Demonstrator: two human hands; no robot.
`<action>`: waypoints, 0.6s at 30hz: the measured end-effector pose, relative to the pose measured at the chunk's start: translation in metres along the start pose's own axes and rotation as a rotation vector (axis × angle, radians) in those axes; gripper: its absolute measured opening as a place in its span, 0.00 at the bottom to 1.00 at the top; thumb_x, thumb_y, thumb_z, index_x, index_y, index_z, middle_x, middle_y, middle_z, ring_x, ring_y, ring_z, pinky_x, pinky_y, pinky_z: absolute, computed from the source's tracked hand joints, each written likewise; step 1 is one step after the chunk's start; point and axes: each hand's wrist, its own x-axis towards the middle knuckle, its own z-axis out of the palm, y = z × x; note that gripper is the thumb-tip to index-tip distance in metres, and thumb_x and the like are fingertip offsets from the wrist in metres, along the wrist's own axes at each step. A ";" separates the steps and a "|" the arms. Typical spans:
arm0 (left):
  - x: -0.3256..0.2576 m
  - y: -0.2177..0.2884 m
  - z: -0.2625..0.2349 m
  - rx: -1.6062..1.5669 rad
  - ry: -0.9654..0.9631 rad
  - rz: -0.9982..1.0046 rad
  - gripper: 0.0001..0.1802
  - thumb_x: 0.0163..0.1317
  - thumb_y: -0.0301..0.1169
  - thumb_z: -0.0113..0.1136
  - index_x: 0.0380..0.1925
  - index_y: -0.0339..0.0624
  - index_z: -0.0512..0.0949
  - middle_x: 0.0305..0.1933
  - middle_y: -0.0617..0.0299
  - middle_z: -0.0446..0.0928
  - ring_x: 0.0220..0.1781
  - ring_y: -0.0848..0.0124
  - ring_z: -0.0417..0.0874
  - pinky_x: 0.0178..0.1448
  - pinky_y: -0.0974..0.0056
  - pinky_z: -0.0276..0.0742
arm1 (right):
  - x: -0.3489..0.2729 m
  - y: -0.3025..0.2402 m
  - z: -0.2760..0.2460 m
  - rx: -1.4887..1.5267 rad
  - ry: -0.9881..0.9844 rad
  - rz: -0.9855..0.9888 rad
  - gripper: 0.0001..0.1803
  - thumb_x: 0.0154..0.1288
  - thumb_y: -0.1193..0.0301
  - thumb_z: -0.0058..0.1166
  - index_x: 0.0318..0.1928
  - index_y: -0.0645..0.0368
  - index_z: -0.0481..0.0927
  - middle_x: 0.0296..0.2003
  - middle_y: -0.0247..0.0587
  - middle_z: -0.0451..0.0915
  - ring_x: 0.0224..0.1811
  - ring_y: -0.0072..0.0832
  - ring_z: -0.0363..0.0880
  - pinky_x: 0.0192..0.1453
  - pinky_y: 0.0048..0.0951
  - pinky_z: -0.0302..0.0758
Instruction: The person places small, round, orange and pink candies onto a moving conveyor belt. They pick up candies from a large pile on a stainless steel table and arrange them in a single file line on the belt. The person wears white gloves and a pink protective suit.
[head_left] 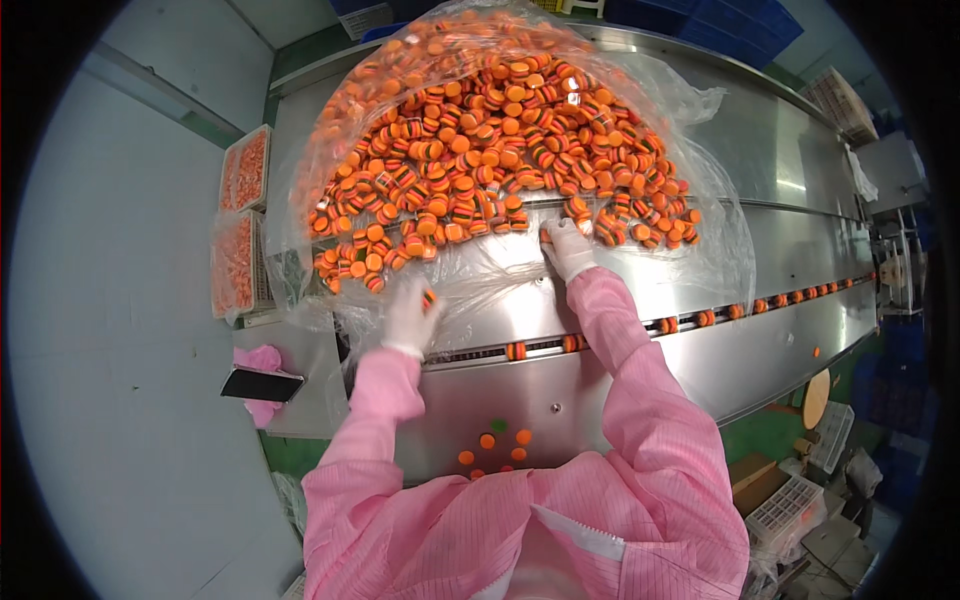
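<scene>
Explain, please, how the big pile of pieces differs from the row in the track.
The pile is far larger than the row. The pile lies jumbled amid clear plastic, whereas the row runs single file along the track. Both show round, striped, mostly orange pieces.

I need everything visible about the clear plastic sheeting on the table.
The clear plastic sheeting looks thin, glossy and crinkled. It lies loosely spread across the metal table, its uneven edges flaring out on both sides. It veils the far part of the pile of striped orange pieces. Whether the left hand touches it, I cannot tell.
</scene>
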 end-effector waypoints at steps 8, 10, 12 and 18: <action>-0.086 0.000 0.034 0.108 -0.269 0.231 0.15 0.47 0.34 0.63 0.35 0.44 0.73 0.40 0.56 0.69 0.43 0.55 0.71 0.48 0.55 0.68 | -0.101 -0.051 -0.003 0.296 0.073 -0.412 0.13 0.47 0.75 0.52 0.37 0.58 0.73 0.31 0.54 0.66 0.31 0.47 0.69 0.36 0.38 0.71; -0.077 0.009 0.018 0.135 -0.243 0.282 0.15 0.46 0.33 0.63 0.35 0.45 0.74 0.42 0.56 0.69 0.45 0.55 0.70 0.49 0.55 0.68 | -0.123 -0.058 -0.004 0.189 0.020 -0.465 0.13 0.46 0.75 0.53 0.36 0.58 0.72 0.30 0.47 0.67 0.30 0.42 0.71 0.36 0.36 0.71; -0.056 0.016 0.000 0.168 -0.259 0.348 0.16 0.46 0.32 0.63 0.36 0.44 0.74 0.43 0.56 0.68 0.47 0.56 0.68 0.51 0.55 0.67 | -0.140 -0.048 0.018 0.059 0.017 -0.518 0.13 0.46 0.73 0.54 0.36 0.57 0.72 0.30 0.44 0.69 0.31 0.39 0.71 0.36 0.35 0.72; 0.050 -0.010 -0.004 0.073 0.356 0.124 0.21 0.48 0.31 0.62 0.42 0.41 0.69 0.47 0.51 0.66 0.50 0.51 0.69 0.53 0.54 0.66 | -0.161 -0.015 0.041 -0.084 0.196 -0.707 0.15 0.46 0.66 0.56 0.36 0.56 0.74 0.39 0.39 0.75 0.44 0.36 0.73 0.43 0.38 0.70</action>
